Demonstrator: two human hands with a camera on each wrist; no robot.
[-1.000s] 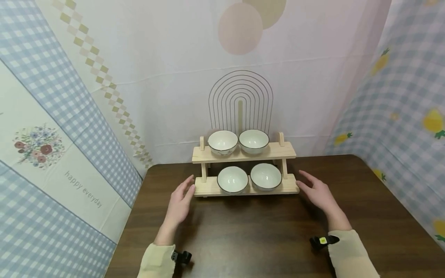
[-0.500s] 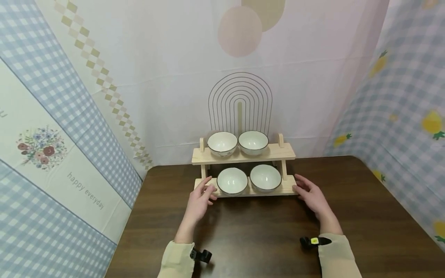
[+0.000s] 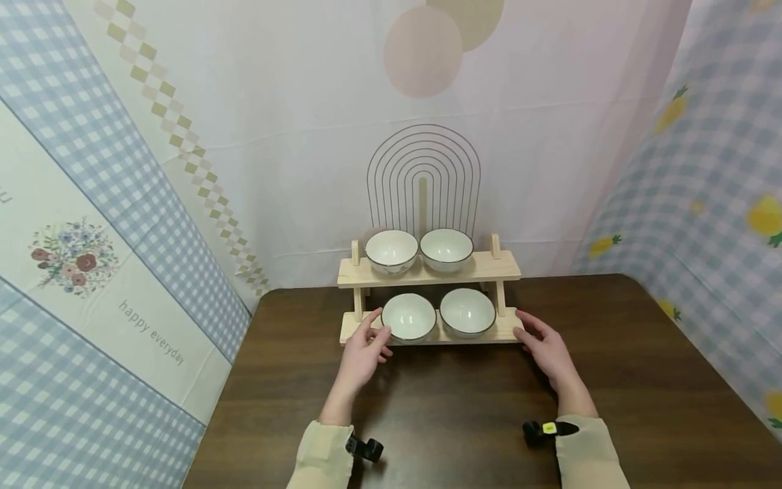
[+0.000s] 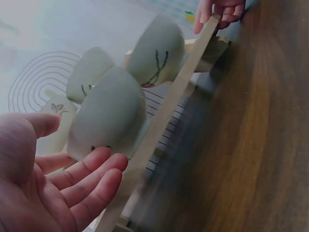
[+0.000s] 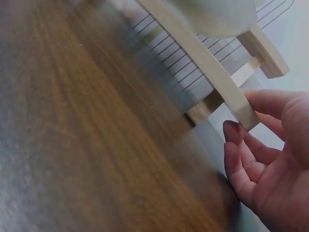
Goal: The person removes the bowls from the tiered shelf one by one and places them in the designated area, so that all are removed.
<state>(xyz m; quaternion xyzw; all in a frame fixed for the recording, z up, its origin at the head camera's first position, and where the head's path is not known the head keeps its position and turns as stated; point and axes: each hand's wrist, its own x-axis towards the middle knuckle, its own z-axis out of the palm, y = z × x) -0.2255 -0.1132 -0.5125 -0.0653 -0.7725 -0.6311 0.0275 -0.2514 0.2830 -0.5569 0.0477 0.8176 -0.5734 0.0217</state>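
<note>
A two-tier wooden display rack (image 3: 427, 274) carries white dark-rimmed bowls, two on each tier. My left hand (image 3: 360, 358) is at the lower-left bowl (image 3: 408, 316), its fingertips by the bowl's left side over the lower board. In the left wrist view that hand's fingers (image 4: 91, 181) are spread and loosely bent beside the bowl, not wrapped round it. At the opposite end, my right hand (image 3: 550, 350) pinches the right tip of the lower board (image 5: 227, 87), thumb above and fingertips beneath. The lower-right bowl (image 3: 468, 312) sits upright between the hands.
Two more bowls, a left one (image 3: 392, 251) and a right one (image 3: 446, 249), stand on the upper tier. The rack is at the back of a dark wooden table (image 3: 452, 414), close to a white patterned cloth (image 3: 305, 183). Checked cloths hang on both sides.
My left hand has moved right, from the lower board's left end to the lower-left bowl. The right hand has shifted slightly left onto the board's end. The bowls stay in place.
</note>
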